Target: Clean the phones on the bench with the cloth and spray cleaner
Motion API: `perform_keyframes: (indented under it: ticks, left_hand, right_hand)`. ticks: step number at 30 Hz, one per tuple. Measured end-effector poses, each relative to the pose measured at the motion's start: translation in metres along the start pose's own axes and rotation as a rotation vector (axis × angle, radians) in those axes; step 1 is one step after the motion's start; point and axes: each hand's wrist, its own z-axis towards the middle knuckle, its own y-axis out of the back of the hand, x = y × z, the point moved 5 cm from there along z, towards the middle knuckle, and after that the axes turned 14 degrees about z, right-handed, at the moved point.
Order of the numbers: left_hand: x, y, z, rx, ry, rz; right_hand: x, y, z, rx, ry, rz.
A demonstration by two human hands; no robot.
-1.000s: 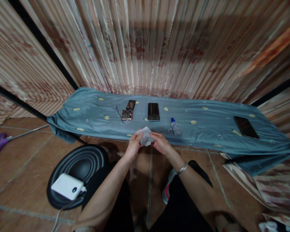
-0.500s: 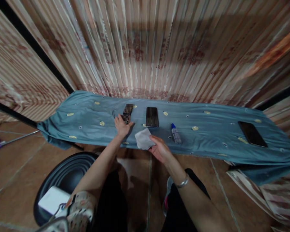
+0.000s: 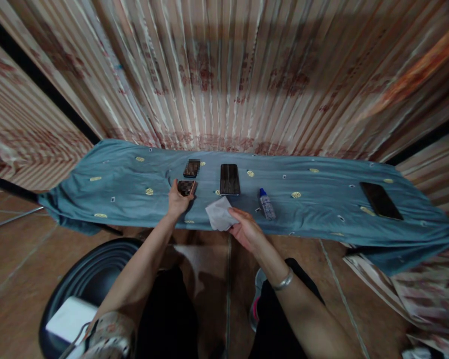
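My left hand (image 3: pixel 178 202) has its thumb and fingers around the edges of a dark, glossy phone (image 3: pixel 186 187) with a pinkish rim. Just behind it on the cloth lies another small dark, flat object (image 3: pixel 190 168), partly blurred. My right hand (image 3: pixel 247 228) pinches a folded whitish wiping cloth (image 3: pixel 220 213) over the near edge of the surface. Between and beyond both hands a black phone (image 3: pixel 229 179) lies face up. A small bottle with a blue cap (image 3: pixel 267 205) rests on its side to the right of it.
A blue patterned cloth (image 3: pixel 322 202) covers the narrow table, with a dark tablet-like slab (image 3: pixel 380 201) toward its right end. Striped curtains (image 3: pixel 228 89) hang behind. On the floor at lower left, a round black stool (image 3: pixel 114 254) bears a white box (image 3: pixel 71 319).
My left hand has closed around the phone and drawn it slightly toward me, away from the dark object behind. My right hand keeps its hold on the cloth. The view has shifted slightly.
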Motion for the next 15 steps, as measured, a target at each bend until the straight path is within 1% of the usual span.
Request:
perform_keyframes:
  ticks: [2,5,8,9,11,13,15]
  left_hand:
    - [-0.006,0.006,-0.027,-0.029,0.102,-0.075]
    - [-0.021,0.012,-0.086,-0.028,0.149,-0.265]
    - [-0.038,0.010,-0.150,0.064,0.160,-0.456]
    - [-0.043,0.009,-0.170,0.096,0.171,-0.497]
    - [-0.052,0.010,-0.201,0.135,0.165,-0.565]
    - [-0.059,0.014,-0.223,0.157,0.149,-0.597]
    - [-0.063,0.022,-0.238,0.144,0.158,-0.603]
  right_hand:
    - [0.006,0.001,0.002,-0.017,0.040,0.015]
    - [0.015,0.001,0.005,-0.061,0.145,0.000]
    - [0.017,-0.004,0.001,-0.088,0.219,-0.043]
    - [0.015,-0.008,-0.002,-0.073,0.221,-0.063]
    - [0.006,-0.020,-0.013,0.015,0.178,-0.119]
    - [-0.006,-0.033,-0.026,0.120,0.096,-0.171]
    - [-0.016,-0.042,-0.041,0.180,0.040,-0.199]
